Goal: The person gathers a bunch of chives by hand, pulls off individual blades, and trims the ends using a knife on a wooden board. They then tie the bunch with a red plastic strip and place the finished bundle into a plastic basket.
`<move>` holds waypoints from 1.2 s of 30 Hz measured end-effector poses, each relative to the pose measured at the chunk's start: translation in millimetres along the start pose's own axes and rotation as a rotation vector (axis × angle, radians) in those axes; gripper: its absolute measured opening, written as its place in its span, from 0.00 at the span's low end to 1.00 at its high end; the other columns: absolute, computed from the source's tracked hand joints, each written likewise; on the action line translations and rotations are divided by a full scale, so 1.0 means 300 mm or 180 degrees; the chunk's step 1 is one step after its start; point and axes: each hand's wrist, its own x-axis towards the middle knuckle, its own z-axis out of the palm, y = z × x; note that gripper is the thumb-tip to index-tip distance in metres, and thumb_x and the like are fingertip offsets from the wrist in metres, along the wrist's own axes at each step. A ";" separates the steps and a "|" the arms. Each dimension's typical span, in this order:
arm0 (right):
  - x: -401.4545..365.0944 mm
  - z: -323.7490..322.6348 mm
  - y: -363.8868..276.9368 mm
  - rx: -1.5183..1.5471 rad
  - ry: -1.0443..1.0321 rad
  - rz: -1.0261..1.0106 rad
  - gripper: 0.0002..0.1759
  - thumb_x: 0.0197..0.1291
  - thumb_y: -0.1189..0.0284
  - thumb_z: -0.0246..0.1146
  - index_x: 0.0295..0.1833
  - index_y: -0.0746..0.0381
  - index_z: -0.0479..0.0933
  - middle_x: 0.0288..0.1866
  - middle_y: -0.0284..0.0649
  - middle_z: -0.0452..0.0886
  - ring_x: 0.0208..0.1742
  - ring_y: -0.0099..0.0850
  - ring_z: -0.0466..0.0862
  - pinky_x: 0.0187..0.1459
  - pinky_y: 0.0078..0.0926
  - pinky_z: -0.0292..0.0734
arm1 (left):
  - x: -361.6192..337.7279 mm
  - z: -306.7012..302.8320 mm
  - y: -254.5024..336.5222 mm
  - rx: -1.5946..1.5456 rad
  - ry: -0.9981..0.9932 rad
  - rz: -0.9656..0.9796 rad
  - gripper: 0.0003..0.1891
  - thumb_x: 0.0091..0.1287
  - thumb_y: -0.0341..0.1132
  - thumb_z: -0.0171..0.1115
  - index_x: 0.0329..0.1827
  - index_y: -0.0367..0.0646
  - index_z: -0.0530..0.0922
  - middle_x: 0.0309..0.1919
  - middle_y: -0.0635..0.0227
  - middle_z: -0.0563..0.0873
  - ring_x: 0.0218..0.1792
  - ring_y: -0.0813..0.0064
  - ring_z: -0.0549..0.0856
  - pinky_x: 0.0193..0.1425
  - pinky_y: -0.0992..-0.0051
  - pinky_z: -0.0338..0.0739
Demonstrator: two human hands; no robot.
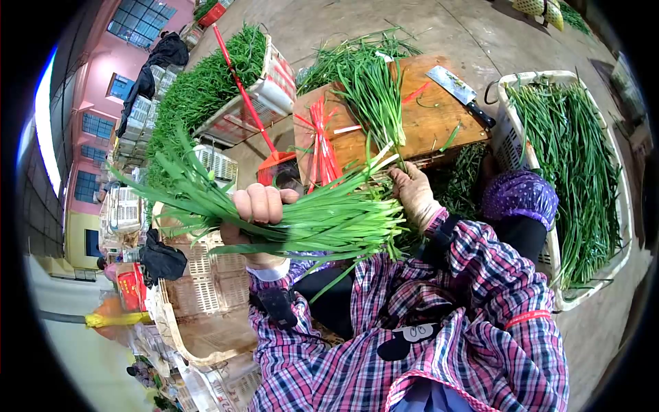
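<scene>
My left hand is closed around the middle of a thick bunch of garlic chives, held sideways over my lap. The leafy tips point left and the cut ends right. Close to those ends, my right hand has its fingers pinched together on thin chive stalks; the fingertips are partly hidden. Beyond my hands, another pile of chives lies on a wooden board. Red plastic ties hang over the board's left edge. A cleaver with a black handle rests at the board's right.
On the right stands a white crate full of chives. Another loaded crate is at the upper left, with a red long-handled dustpan before it. A plastic basket sits by my left arm. Loose trimmings lie below the board.
</scene>
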 end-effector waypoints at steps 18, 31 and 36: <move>-0.107 0.110 -0.254 -0.0972 -0.3034 -0.0468 0.24 0.55 0.64 0.68 0.56 0.63 0.76 0.48 0.37 0.83 0.48 0.27 0.79 0.52 0.29 0.74 | -0.015 -0.086 0.020 -0.1550 0.0615 -0.0165 0.09 0.64 0.35 0.54 0.26 0.52 0.66 0.25 0.80 0.66 0.26 0.85 0.65 0.45 0.76 0.64; -0.126 -0.305 -0.242 -0.5145 -0.2612 0.0106 0.21 0.54 0.61 0.67 0.51 0.58 0.77 0.37 0.42 0.82 0.42 0.41 0.82 0.45 0.36 0.76 | -0.214 -0.311 0.139 0.0685 0.2140 0.0002 0.20 0.70 0.50 0.48 0.45 0.39 0.75 0.49 0.52 0.82 0.52 0.60 0.81 0.60 0.56 0.75; -0.122 -0.247 -0.322 -0.3385 -0.2153 -0.1257 0.54 0.44 0.51 0.74 0.73 0.55 0.54 0.69 0.49 0.64 0.66 0.43 0.70 0.59 0.39 0.71 | -0.194 -0.270 0.100 0.1385 0.2816 0.0306 0.23 0.71 0.51 0.43 0.48 0.38 0.75 0.48 0.53 0.82 0.48 0.61 0.82 0.55 0.59 0.79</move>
